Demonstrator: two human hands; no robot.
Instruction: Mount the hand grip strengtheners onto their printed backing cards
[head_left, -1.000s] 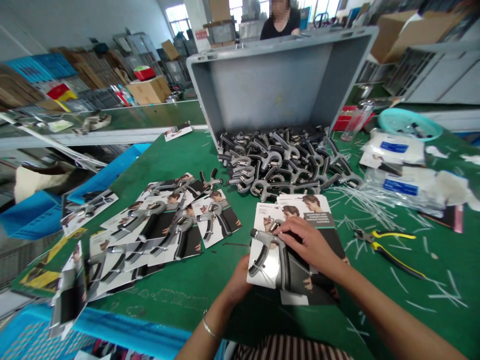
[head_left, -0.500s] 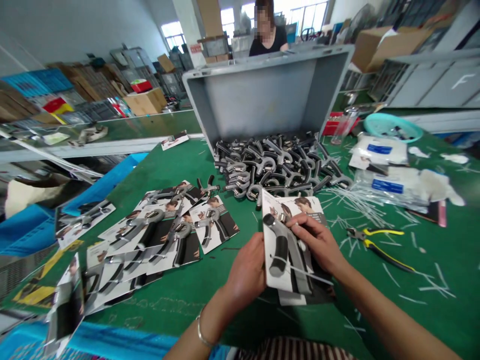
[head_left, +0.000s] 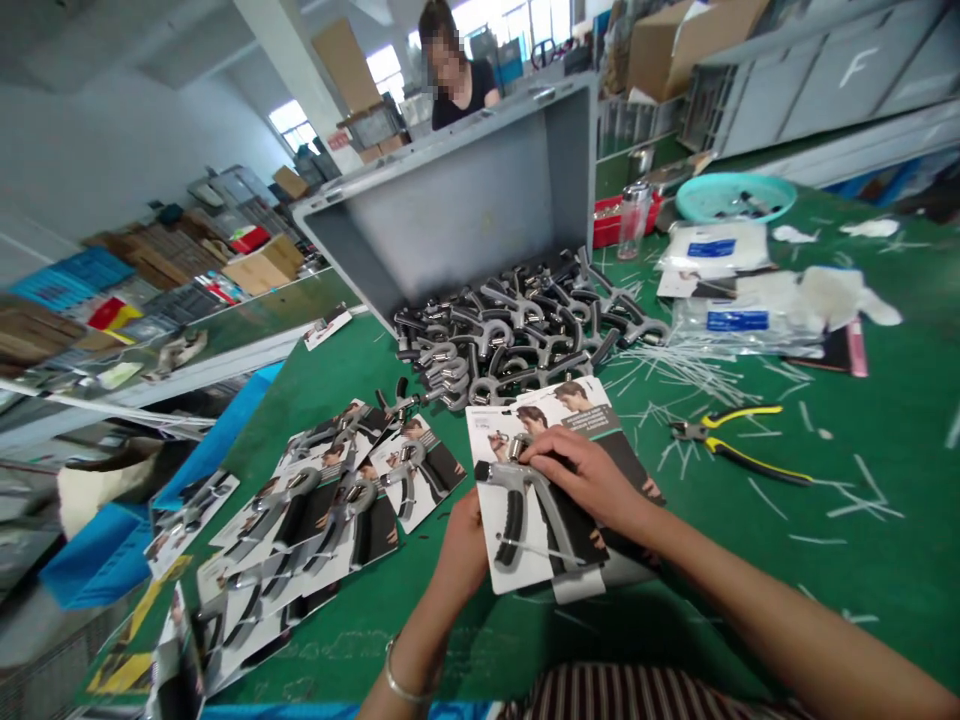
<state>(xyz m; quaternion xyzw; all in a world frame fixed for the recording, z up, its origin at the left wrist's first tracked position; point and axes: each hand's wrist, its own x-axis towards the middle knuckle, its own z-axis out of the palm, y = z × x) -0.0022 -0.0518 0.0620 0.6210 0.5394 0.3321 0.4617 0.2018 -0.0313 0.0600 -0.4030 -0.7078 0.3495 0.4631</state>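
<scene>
Now we hold the card flatter, left hand probably gripping behind, right hand pinching the hand grip, leaving the tie better exposed below.

Two hands, one cutter, one basin appear

And there it was, a grey-and-black hand grip, handles splayed, lying against its printed card!

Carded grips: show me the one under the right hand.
The grip whose coil the right hand touches, with the left hand at its card's left edge. The other carded grips are farther left, untouched.
</scene>
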